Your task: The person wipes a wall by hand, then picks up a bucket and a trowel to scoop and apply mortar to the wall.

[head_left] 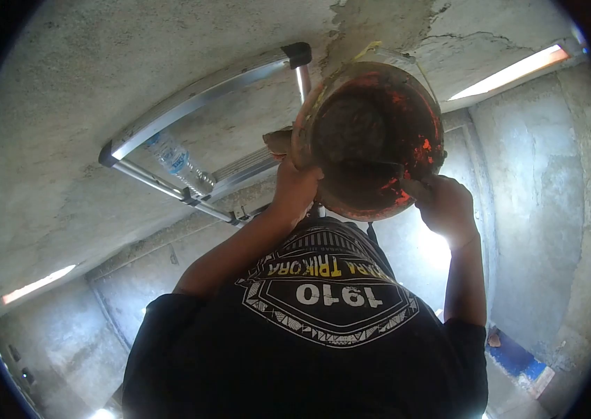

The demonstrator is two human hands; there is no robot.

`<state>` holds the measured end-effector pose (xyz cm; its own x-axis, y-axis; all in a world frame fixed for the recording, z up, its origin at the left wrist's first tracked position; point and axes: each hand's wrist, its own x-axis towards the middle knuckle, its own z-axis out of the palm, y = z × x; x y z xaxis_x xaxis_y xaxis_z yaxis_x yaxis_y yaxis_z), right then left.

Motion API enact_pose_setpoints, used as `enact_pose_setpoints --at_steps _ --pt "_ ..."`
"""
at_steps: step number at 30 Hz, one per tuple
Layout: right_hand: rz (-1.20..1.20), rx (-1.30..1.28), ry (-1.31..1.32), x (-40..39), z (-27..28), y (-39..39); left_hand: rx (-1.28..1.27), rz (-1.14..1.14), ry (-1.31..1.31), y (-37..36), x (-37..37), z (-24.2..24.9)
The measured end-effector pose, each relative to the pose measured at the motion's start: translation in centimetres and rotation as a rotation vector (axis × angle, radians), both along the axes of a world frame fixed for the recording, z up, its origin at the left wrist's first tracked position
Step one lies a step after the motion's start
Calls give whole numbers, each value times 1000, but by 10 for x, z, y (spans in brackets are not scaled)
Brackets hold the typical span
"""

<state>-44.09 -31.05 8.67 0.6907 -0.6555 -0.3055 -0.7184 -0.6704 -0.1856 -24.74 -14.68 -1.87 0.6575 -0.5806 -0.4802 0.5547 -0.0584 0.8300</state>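
**Bucket held overhead, a hand on each side**

The view looks upward. The red-stained bucket (372,136) is raised near the cracked concrete ceiling (65,91), its open mouth tipped toward the camera, so its long axis runs roughly from the camera up to the ceiling. The left hand (295,185) is wrapped closed on the bucket's left rim. The right hand (445,204) is closed at the bucket's lower right edge, on what looks like a tool handle; I cannot tell exactly what. Both hands sit below the bucket, the left nearer its rim. Left of the bucket stands an aluminium ladder (198,105), with a plastic water bottle (173,159) lodged in its frame.
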Motion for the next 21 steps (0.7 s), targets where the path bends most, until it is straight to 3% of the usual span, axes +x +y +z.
enact_pose_setpoints --at_steps 4,8,14,21 --pt "137 -117 65 -6 -7 -7 40 -87 -1 -4 -1 -3" --pt "111 -123 63 -6 -3 -10 117 -139 -93 -3 -6 -1" --pt "174 -153 -21 -8 1 -13 5 -31 -38 5 -7 21" --pt "66 -90 78 2 -13 -18 70 -68 -27 -3 -6 -23"
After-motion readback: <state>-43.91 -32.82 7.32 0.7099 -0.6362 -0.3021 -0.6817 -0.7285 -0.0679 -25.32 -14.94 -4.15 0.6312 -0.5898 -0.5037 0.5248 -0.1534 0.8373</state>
